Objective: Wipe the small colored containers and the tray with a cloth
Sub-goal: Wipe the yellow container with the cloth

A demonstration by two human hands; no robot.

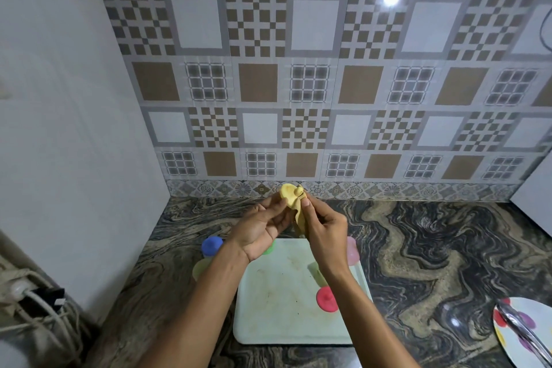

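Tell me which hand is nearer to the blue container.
Left. The left hand is raised just right of the blue container; the right hand is farther right, beyond it.

I have one wide-angle view, worn on the person's head, facing forward and down (straight lines bow at the edges): close over the tray on the counter, tiled wall beyond.

left hand: raised, pinching yellow container | right hand: raised, gripping cloth
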